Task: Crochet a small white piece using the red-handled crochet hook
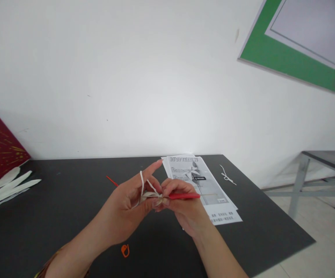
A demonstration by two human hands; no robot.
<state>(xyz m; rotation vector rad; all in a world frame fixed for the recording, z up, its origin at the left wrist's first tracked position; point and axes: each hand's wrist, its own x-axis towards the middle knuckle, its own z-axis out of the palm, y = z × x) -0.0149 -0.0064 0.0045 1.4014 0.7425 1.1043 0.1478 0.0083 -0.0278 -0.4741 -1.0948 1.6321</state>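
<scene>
I read the left hand point(126, 208) just left of the instruction sheet point(222, 211), pinching a white piece point(152, 195), with yarn point(141, 181) looped over the raised forefinger. Right hand point(186, 212) is clenched on the red hook point(184, 196), over the sheet's left edge. Risk, I'd say: the loop slips off the fingertip and slackens. Table point(68, 185) edge runs right of the sheet, with open room to its left.

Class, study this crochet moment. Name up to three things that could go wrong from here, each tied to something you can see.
1. The white yarn loops over the raised forefinger of the left hand; it could slip off and lose tension.
2. The right hand works the red hook at the small white piece pinched by the left; a loop might drop.
3. The orange marker lies beside the left forearm and could be brushed away.
</scene>
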